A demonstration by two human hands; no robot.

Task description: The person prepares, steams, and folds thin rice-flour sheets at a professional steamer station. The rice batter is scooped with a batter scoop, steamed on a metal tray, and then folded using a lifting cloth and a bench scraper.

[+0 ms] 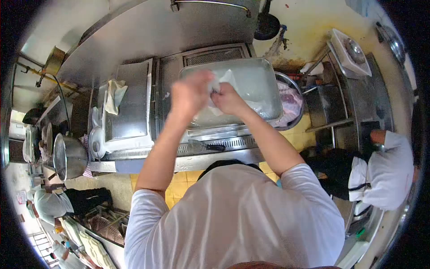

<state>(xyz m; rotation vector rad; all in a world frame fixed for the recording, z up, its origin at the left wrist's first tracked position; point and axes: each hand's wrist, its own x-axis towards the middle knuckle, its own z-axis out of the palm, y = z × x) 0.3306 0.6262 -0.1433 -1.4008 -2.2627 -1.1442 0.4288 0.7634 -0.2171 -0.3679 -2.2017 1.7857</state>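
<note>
Your right hand (227, 99) looks closed on a crumpled whitish sheet (213, 84) above the rectangular metal pan (255, 80), your left (190, 92) too blurred to tell; probably light, limp and slippery, it suits a firm pinch at its bunched end.

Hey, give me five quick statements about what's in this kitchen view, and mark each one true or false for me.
1. The left hand and right hand are both over the large tray. True.
2. The pink meat is on the left side of the tray. False: it is on the right, in a round bowl.
3. A pale cloth lies on the metal surface left of the tray. True.
4. The black-handled tool lies inside the tray. False: it lies on the counter between the tray and the person.
5. The person's sleeves are black. False: they are white.
</note>
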